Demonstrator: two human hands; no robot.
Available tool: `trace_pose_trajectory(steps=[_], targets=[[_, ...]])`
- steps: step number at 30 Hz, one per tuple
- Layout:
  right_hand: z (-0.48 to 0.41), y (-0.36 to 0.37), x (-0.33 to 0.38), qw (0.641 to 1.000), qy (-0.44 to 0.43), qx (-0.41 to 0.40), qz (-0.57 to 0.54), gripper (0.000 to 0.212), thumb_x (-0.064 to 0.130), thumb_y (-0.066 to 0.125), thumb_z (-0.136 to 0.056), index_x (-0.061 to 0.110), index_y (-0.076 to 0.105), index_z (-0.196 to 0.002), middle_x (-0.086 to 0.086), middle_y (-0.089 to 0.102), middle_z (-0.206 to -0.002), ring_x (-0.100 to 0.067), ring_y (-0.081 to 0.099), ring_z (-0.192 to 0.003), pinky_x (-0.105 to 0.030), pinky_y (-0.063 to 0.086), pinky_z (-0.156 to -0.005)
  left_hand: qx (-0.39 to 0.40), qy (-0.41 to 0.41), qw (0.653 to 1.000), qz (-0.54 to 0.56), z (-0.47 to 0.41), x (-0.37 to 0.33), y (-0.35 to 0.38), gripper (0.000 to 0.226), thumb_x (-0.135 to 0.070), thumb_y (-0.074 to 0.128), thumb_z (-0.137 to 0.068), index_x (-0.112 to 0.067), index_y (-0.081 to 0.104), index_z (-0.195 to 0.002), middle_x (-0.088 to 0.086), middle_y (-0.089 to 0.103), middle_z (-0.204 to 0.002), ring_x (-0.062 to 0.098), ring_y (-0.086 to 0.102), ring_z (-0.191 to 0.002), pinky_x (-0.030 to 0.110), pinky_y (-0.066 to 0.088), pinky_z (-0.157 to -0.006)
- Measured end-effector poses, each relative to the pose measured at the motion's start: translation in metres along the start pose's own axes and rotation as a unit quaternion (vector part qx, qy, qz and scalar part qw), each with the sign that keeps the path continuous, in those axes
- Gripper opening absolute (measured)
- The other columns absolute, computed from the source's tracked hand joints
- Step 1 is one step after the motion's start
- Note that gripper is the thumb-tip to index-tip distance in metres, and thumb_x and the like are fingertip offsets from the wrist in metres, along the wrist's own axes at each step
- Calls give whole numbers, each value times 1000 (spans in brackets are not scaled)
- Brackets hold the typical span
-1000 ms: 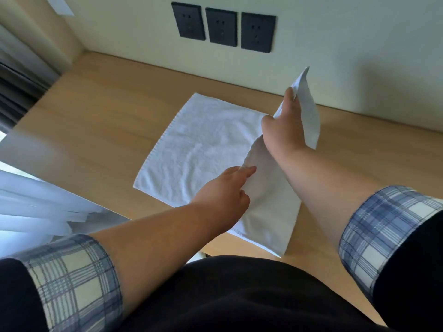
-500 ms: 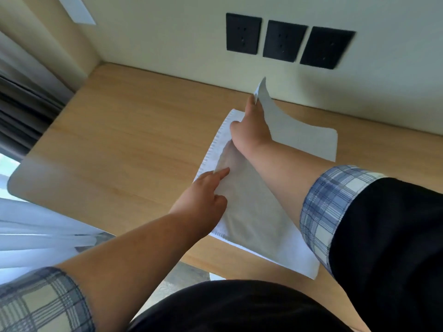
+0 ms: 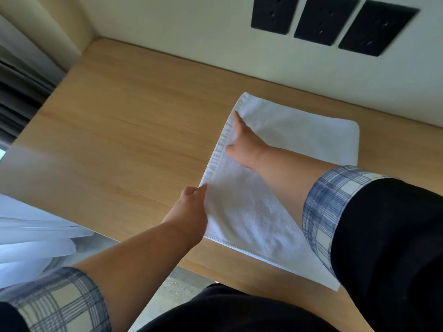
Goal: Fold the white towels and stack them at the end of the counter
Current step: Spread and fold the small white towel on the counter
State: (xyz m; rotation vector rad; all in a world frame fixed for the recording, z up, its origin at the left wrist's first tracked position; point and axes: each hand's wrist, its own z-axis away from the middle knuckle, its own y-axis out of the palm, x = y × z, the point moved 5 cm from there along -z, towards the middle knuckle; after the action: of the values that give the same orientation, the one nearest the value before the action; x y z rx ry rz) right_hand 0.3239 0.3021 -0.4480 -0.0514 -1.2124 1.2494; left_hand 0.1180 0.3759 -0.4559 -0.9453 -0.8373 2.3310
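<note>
Counter (image 3: pixel 124 130) surface, light wood, runs to a wall carrying three dark sockets (image 3: pixel 330 22); I read its left end, by the curtain (image 3: pixel 21 92), as the likely stacking zone, and it holds no folded towels at this point. No container appears in view, so none has contents to report.

White towel (image 3: pixel 251 212) now lies flat on the counter, doubled over, on the right side near the wall, with its near edge at the counter's front. One second ago I had its right half lifted in the air; that half has since been carried over and laid down. I judge the first fold complete, with further folds and the transfer pending.

Right hand (image 3: pixel 247 144) rests open, fingers extended, pressing the hemmed left edge flat. Left hand (image 3: pixel 191 207) is closed in a pinch on the same edge, nearer the front.
</note>
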Motion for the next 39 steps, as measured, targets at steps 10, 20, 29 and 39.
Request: trace_pose_trajectory(steps=[10,20,29,39], targets=[[38,-33,-64,966,-48,-19,254,49,29,48,-101,30,43,-149,-3,20,-164,-22,17,-151,-39,21,-121,47,235,933,-269,32,-54,47,67,-27,47,-97,-46,10,-149,-1,21,-150,24,33,-131,49,33,-107],[94,-51,-132,950,76,-55,297,67,58,43,-96,33,23,-155,-1,13,-166,-31,15,-147,-46,22,-116,14,95,940,-328,-1,-56,45,83,-67,16,-96,-16,-11,-155,7,-16,-164,32,-13,-150,57,-6,-117],[160,4,-152,948,22,-36,316,76,67,17,-92,31,6,-159,3,-12,-167,-15,-21,-150,-42,-14,-121,-14,212,914,-347,-6,-90,62,77,-18,29,-98,-11,-32,-144,14,-38,-153,35,-32,-142,56,-16,-116],[160,17,-163,936,28,-63,345,75,68,5,-92,33,-13,-156,8,-31,-160,-13,-32,-146,-42,-19,-119,-70,193,932,-298,-52,-59,60,80,-65,4,-88,-23,-22,-152,2,-36,-156,21,-34,-143,43,-20,-117]])
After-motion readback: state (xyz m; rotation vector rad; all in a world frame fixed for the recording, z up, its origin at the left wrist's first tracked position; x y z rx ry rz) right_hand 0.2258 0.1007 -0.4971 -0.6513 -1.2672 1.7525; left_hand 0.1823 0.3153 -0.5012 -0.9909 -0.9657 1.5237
